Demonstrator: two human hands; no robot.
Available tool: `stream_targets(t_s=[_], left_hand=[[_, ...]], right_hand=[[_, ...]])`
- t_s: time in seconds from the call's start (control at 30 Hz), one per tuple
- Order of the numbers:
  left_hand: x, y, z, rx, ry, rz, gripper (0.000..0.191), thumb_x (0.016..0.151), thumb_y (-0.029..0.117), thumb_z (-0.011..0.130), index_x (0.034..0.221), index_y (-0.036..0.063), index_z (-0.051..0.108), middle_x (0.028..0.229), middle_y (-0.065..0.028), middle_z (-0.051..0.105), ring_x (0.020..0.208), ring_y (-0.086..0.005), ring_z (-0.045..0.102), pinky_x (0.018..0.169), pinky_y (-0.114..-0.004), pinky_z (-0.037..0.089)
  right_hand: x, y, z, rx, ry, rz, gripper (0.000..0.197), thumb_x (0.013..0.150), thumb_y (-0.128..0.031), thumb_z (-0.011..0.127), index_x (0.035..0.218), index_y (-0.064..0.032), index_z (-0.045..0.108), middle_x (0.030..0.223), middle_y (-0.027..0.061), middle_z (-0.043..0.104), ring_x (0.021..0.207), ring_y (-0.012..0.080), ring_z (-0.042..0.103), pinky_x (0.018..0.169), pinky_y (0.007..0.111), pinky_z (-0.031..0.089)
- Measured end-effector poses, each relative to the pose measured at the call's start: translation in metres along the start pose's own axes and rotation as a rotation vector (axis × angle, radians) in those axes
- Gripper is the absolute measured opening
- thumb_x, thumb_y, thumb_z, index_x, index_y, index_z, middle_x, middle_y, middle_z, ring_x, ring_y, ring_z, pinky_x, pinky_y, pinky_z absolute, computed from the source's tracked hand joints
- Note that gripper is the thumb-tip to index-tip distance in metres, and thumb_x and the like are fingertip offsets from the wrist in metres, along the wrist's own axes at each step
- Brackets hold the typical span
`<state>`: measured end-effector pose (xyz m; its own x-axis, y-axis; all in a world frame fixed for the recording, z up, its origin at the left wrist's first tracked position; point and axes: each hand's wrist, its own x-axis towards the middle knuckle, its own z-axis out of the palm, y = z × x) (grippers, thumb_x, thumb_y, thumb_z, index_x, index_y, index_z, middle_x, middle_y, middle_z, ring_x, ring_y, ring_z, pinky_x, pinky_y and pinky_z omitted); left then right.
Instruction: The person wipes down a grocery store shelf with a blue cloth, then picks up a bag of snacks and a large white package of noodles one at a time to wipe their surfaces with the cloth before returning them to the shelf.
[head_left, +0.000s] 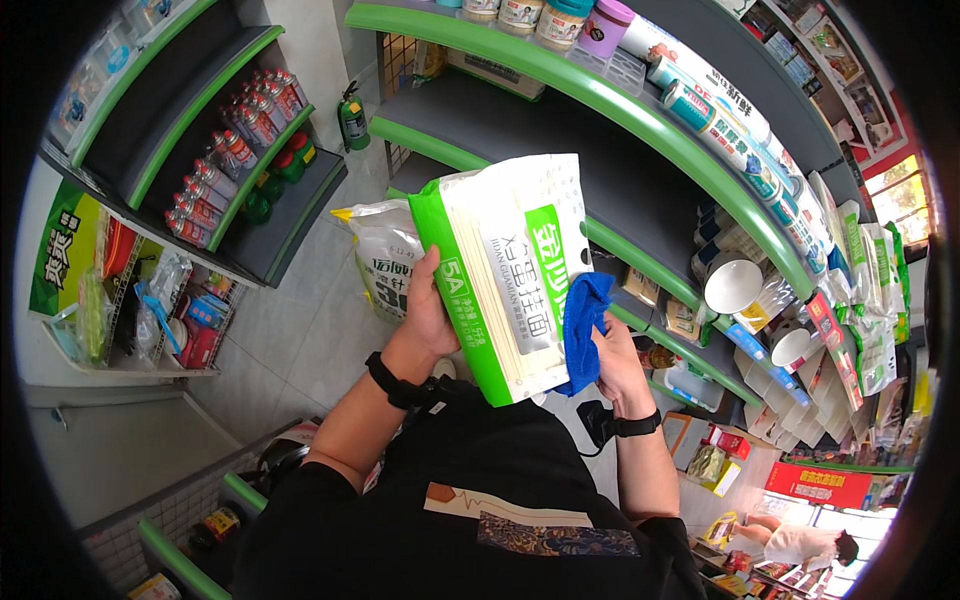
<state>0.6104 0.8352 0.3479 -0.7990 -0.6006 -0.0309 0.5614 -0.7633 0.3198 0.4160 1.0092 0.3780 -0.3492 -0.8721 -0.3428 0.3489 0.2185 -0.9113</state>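
Note:
A large white and green package of dried noodles (499, 277) is held up in front of my chest, its printed face turned up and slightly tilted. My left hand (431, 311) grips its green side edge, with the thumb on top. At the opposite edge, my right hand (619, 356) holds a blue cloth (586, 334) against the package; the fingers are partly hidden behind the cloth. Partly behind the package on the left is a printed plastic bag (382, 251) with a yellow corner.
Dark shelves with green edges (442, 146) curve ahead and to the right, bearing jars, rolls and white bowls (733, 286). Spray cans (259, 116) fill a shelf at left, near a green fire extinguisher (352, 120). Another person (802, 544) is far off at lower right.

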Motion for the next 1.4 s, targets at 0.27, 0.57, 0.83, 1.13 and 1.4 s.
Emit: stream_targets(t_s=[0.27, 0.57, 0.83, 1.13, 1.4], left_hand=[[-0.003, -0.001, -0.003, 0.009, 0.042, -0.004, 0.077, 0.092, 0.061, 0.043, 0.141, 0.0023, 0.042, 0.136, -0.0189, 0.053, 0.119, -0.0329, 0.056, 0.101, -0.047, 0.046], [-0.006, 0.004, 0.014, 0.05, -0.002, -0.002, 0.075, 0.093, 0.06, 0.044, 0.141, 0.0026, 0.041, 0.135, -0.0173, 0.053, 0.117, -0.0319, 0.058, 0.099, -0.046, 0.048], [-0.008, 0.0, 0.016, 0.072, -0.005, 0.008, 0.075, 0.093, 0.059, 0.041, 0.142, 0.003, 0.04, 0.135, -0.0174, 0.053, 0.118, -0.0323, 0.057, 0.098, -0.046, 0.049], [-0.011, 0.001, 0.023, 0.143, 0.094, 0.017, 0.079, 0.092, 0.062, 0.038, 0.145, 0.0031, 0.035, 0.138, -0.0182, 0.05, 0.121, -0.0324, 0.055, 0.099, -0.047, 0.048], [-0.021, -0.005, 0.021, 0.207, -0.005, 0.035, 0.082, 0.09, 0.064, 0.04, 0.147, 0.0047, 0.033, 0.141, -0.0167, 0.047, 0.125, -0.0318, 0.051, 0.101, -0.047, 0.045]], right_hand=[[0.007, -0.009, 0.003, -0.353, 0.27, -0.25, 0.025, 0.095, -0.012, 0.063, 0.113, 0.0044, 0.059, 0.099, 0.0053, 0.068, 0.085, 0.0079, 0.06, 0.077, 0.024, 0.049], [0.018, -0.04, -0.005, -0.424, 0.131, -0.175, 0.034, 0.096, -0.027, 0.063, 0.106, 0.0058, 0.064, 0.083, 0.0038, 0.067, 0.077, 0.0073, 0.059, 0.07, 0.026, 0.051], [0.024, -0.061, -0.017, -0.475, -0.177, -0.013, 0.022, 0.092, -0.014, 0.066, 0.103, 0.0048, 0.067, 0.091, 0.0053, 0.07, 0.082, 0.0093, 0.064, 0.077, 0.026, 0.053], [0.023, -0.063, -0.001, -0.454, -0.144, -0.167, 0.034, 0.096, -0.025, 0.061, 0.111, 0.0054, 0.064, 0.099, 0.0081, 0.069, 0.088, 0.0111, 0.063, 0.08, 0.025, 0.051], [0.031, -0.074, 0.01, -0.5, 0.0, 0.011, 0.029, 0.096, -0.023, 0.061, 0.096, 0.0049, 0.07, 0.08, 0.0048, 0.071, 0.068, 0.0083, 0.064, 0.061, 0.028, 0.051]])
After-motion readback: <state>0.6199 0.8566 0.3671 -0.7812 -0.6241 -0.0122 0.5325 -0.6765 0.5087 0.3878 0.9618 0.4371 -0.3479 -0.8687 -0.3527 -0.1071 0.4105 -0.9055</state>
